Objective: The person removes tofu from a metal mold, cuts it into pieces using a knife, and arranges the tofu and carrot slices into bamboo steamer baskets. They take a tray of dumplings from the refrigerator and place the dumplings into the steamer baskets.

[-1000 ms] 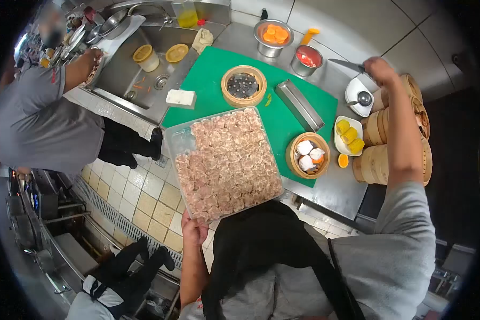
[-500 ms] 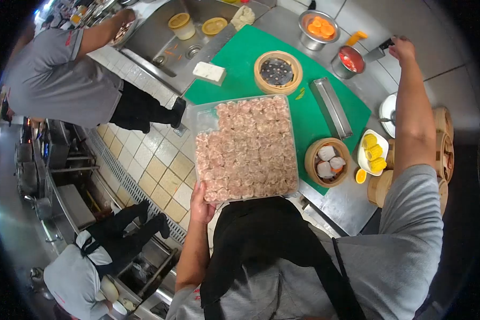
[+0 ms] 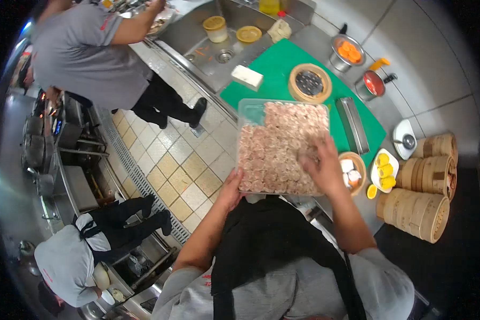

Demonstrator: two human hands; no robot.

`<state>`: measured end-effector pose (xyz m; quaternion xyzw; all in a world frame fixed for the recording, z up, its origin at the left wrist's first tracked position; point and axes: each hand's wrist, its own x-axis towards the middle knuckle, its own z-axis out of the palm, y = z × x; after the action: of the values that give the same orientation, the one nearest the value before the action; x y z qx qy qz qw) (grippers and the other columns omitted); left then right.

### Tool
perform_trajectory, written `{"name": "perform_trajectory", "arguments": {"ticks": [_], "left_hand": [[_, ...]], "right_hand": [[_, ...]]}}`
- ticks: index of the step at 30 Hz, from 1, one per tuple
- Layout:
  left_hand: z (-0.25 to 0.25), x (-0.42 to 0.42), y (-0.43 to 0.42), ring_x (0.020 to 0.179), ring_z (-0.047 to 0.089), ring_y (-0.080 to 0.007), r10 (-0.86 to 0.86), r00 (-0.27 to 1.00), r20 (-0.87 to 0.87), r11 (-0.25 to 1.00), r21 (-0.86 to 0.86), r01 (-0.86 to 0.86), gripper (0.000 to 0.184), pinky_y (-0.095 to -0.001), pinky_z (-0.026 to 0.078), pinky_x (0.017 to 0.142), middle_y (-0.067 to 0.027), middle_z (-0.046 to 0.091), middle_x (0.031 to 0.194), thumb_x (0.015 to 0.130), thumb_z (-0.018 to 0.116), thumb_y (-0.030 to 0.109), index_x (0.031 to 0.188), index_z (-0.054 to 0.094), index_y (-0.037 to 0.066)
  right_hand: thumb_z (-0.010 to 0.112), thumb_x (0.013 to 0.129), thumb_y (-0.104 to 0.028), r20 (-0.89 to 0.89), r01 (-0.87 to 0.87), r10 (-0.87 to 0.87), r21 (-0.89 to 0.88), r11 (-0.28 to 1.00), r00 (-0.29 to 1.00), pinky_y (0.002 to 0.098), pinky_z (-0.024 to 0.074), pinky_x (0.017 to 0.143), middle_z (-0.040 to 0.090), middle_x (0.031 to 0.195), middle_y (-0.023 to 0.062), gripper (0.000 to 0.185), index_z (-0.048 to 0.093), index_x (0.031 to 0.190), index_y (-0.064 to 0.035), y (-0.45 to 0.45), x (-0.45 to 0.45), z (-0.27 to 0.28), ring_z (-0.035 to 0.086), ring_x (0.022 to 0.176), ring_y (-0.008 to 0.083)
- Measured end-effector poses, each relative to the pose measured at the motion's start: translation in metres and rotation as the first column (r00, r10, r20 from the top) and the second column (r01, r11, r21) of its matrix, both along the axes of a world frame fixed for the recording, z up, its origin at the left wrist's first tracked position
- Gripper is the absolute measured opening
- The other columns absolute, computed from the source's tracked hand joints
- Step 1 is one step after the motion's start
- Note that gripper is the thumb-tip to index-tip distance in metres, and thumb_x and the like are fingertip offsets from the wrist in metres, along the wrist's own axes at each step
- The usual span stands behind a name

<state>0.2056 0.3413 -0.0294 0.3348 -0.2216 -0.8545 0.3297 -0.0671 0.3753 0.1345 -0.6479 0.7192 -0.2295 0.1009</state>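
A clear plastic tray [image 3: 252, 113] holds closely packed rows of raw, open-topped dumplings [image 3: 282, 149], probably siu mai, with a bare corner at its far left. My left hand [image 3: 231, 189] grips the tray's near left corner, thumb on the rim. Over the right side of the dumplings is my right hand [image 3: 322, 166], fingers apart and slightly blurred; nothing shows in them, and I cannot tell whether they touch the dumplings. Partly behind that hand, a small bamboo steamer [image 3: 361, 165] contains white and orange pieces.
On the green cutting board [image 3: 277, 69] are a white block [image 3: 247, 77], a bamboo steamer [image 3: 328, 88] and a long metal mould [image 3: 352, 125]. Beyond stand a carrot bowl [image 3: 346, 53] and a red-filled pot [image 3: 370, 85]. Stacked steamers [image 3: 413, 213] sit right. Two co-workers [image 3: 96, 53] stand left.
My right hand has let go of the knife by the red-filled pot and come back over the dumplings. My view has shifted; my left hand still holds the tray.
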Motion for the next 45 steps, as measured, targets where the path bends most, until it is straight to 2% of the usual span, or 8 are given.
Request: {"name": "perform_trajectory", "arguments": {"ticks": [8, 10, 13, 19, 31, 33, 36, 45], "left_hand": [[-0.017, -0.002, -0.03, 0.112, 0.063, -0.0228, 0.043, 0.969, 0.245, 0.982, -0.191, 0.005, 0.052, -0.0359, 0.053, 0.09, -0.009, 0.06, 0.129, 0.103, 0.053, 0.037, 0.144, 0.042, 0.008], [-0.02, -0.013, -0.039, 0.113, 0.062, -0.0261, 0.416, 0.703, 0.577, 0.817, -0.576, -0.011, 0.056, -0.0375, 0.049, 0.096, -0.0129, 0.06, 0.129, 0.098, 0.062, 0.031, 0.143, 0.044, 0.004], [0.067, -0.022, -0.06, 0.116, 0.058, -0.0385, 0.646, 0.678, 0.352, 0.408, -0.909, 0.083, 0.056, -0.0441, 0.045, 0.1, -0.0227, 0.061, 0.125, 0.09, 0.07, 0.029, 0.132, 0.053, -0.005], [0.113, -0.111, -0.139, 0.114, 0.061, -0.0411, 0.319, 0.574, 0.754, 0.482, -0.65, 0.587, 0.056, -0.0432, 0.048, 0.1, -0.0272, 0.065, 0.119, 0.086, 0.071, 0.037, 0.122, 0.062, -0.005], [0.093, -0.147, -0.21, 0.091, 0.071, -0.027, -0.004, 0.437, 0.899, 0.763, -0.28, 0.583, 0.055, -0.0382, 0.055, 0.082, -0.0183, 0.073, 0.103, 0.073, 0.083, 0.041, 0.1, 0.071, -0.005], [0.061, -0.143, -0.221, 0.072, 0.065, -0.019, -0.043, 0.774, 0.632, 0.854, -0.379, 0.357, 0.042, -0.0365, 0.052, 0.066, -0.0095, 0.071, 0.09, 0.074, 0.083, 0.037, 0.093, 0.072, 0.001], [0.096, -0.134, -0.208, 0.063, 0.057, -0.0152, -0.111, 0.762, 0.638, 0.902, -0.257, 0.346, 0.033, -0.0362, 0.045, 0.055, -0.0042, 0.068, 0.084, 0.073, 0.085, 0.034, 0.089, 0.072, 0.008], [0.089, -0.138, -0.219, 0.08, 0.064, -0.0246, -0.233, 0.694, 0.681, 0.781, -0.294, 0.551, 0.065, -0.0392, 0.051, 0.069, -0.0193, 0.068, 0.099, 0.062, 0.093, 0.03, 0.104, 0.066, -0.012]], "right_hand": [[0.072, 0.084, -0.047, -0.396, 0.057, -0.064, -0.028, 0.998, 0.916, 0.0592, 0.0155, 0.118, 0.021, 0.158, 0.032, 0.084, 0.041, 0.148, -0.0025, 0.032, 0.037, -0.05, 0.016, 0.146, 0.0532], [0.07, 0.085, -0.05, -0.411, 0.078, -0.081, -0.025, 0.997, 0.908, 0.0587, 0.0135, 0.119, 0.022, 0.158, 0.0307, 0.082, 0.044, 0.145, -0.0011, 0.032, 0.039, -0.049, 0.016, 0.146, 0.0526], [0.069, 0.085, -0.051, -0.413, 0.085, -0.09, -0.031, 0.996, 0.906, 0.0585, 0.0134, 0.119, 0.023, 0.158, 0.0305, 0.081, 0.046, 0.144, -0.0004, 0.032, 0.037, -0.048, 0.016, 0.146, 0.0522], [0.07, 0.085, -0.05, -0.414, 0.077, -0.092, -0.053, 0.996, 0.906, 0.0586, 0.0134, 0.119, 0.024, 0.158, 0.03, 0.08, 0.047, 0.143, -0.0012, 0.031, 0.035, -0.051, 0.017, 0.146, 0.0516], [0.069, 0.085, -0.052, -0.367, 0.091, -0.101, -0.044, 0.995, 0.925, 0.0579, 0.0132, 0.12, 0.028, 0.156, 0.0305, 0.08, 0.047, 0.143, -0.0018, 0.031, 0.025, -0.053, 0.018, 0.147, 0.0501], [0.068, 0.085, -0.053, -0.365, 0.108, -0.115, -0.041, 0.993, 0.924, 0.0577, 0.0129, 0.12, 0.028, 0.156, 0.0307, 0.08, 0.047, 0.144, -0.0019, 0.03, 0.023, -0.055, 0.018, 0.147, 0.0502], [0.067, 0.086, -0.054, -0.37, 0.098, -0.105, -0.037, 0.994, 0.923, 0.0576, 0.0123, 0.12, 0.027, 0.156, 0.0311, 0.081, 0.046, 0.145, -0.0024, 0.029, 0.021, -0.054, 0.017, 0.147, 0.0505], [0.061, 0.089, -0.059, -0.39, 0.106, -0.081, 0.043, 0.993, 0.917, 0.0577, 0.0099, 0.12, 0.023, 0.157, 0.0323, 0.085, 0.042, 0.148, -0.002, 0.026, 0.019, -0.054, 0.014, 0.147, 0.0521]]}}
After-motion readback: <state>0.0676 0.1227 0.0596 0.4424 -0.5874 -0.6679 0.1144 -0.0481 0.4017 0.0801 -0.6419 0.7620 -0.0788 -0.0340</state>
